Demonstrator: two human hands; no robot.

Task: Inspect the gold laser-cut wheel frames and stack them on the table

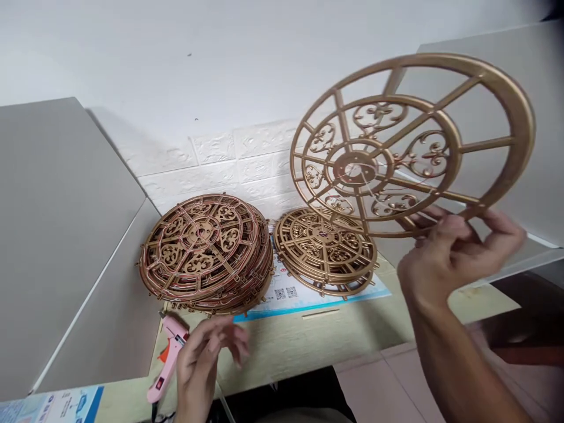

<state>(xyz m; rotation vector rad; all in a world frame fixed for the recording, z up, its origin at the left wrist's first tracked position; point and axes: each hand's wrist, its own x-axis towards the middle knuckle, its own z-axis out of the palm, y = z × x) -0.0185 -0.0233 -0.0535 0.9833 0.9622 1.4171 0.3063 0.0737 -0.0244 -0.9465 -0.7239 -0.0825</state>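
My right hand (453,252) grips the lower rim of a gold openwork wheel-shaped frame (425,154), holding it up and tilted above the table. Its spokes surround ornate scrollwork. My left hand (207,364) hangs open at the table's near edge, with its fingers apart and close to a pink hot glue gun (170,352), which lies on its side. Two stacks of similar gold frames lie flat beyond it: a taller one (202,247) on the left and a lower one (324,249) to its right.
The lower stack rests partly on a printed paper sheet (308,299) on a pale table (308,335). Grey panels (66,235) stand at the left, with another (484,88) behind the raised frame. A white brick-patterned wall (211,158) runs behind. Floor tiles (379,388) show below right.
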